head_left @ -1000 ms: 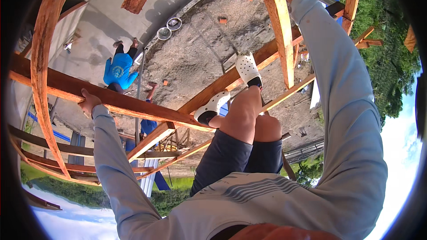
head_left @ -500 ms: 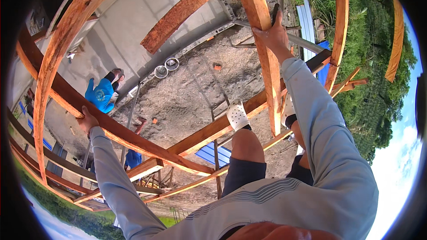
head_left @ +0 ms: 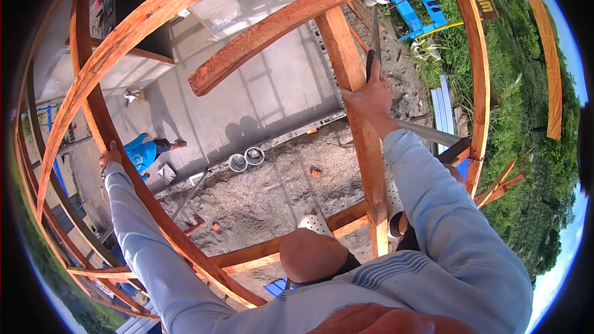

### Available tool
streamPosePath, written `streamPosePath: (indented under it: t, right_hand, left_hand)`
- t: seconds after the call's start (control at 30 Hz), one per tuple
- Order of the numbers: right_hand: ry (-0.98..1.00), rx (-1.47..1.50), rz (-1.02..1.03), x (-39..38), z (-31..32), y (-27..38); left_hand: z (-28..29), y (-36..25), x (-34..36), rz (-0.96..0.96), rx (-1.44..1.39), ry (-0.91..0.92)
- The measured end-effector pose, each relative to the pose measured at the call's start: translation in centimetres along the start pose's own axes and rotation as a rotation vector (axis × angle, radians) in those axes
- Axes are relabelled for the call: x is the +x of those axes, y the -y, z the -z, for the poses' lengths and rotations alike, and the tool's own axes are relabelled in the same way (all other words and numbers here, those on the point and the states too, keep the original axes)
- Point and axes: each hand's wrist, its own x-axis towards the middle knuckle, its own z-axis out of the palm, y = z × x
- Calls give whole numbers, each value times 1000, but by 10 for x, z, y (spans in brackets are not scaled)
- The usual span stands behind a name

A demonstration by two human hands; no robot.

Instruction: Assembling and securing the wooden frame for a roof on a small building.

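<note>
My left hand (head_left: pixel 111 157) grips a long wooden beam (head_left: pixel 95 111) on the left. My right hand (head_left: pixel 371 100), raised at upper centre right, is closed on the black handle of a long metal bladed tool (head_left: pixel 375 31) and rests against an upright-looking timber (head_left: pixel 337 37). The blade points away from me, alongside that timber. My white perforated clogs (head_left: pixel 314 224) show low down among the roof timbers, near a crossing beam (head_left: pixel 260 252), high above the ground.
Below are a grey concrete floor (head_left: pixel 247 80), rough dirt with two buckets (head_left: pixel 253 156), and a co-worker in blue (head_left: pixel 140 152). A loose-ended timber (head_left: pixel 247 43) crosses overhead in view. Metal sheets (head_left: pixel 443 108), blue metalwork (head_left: pixel 414 12) and greenery lie right; more rafters surround me.
The view has swung, bringing more concrete floor into sight. My right hand has moved down from the top edge onto the timber with the tool; my left hand stays on its beam.
</note>
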Motion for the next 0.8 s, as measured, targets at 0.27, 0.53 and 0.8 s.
streamPosePath:
  t: [0.27, 0.53, 0.8]
  right_hand:
    - [24, 76, 16, 11, -1, 9]
    - [138, 154, 21, 17, -4, 11]
    - [216, 109, 4, 22, 5, 9]
  left_hand:
    - [33, -223, -201, -1019, -602, -10]
    - [74, -299, -323, -1178, -95, 229]
    - [70, -306, -326, -1145, -76, 247]
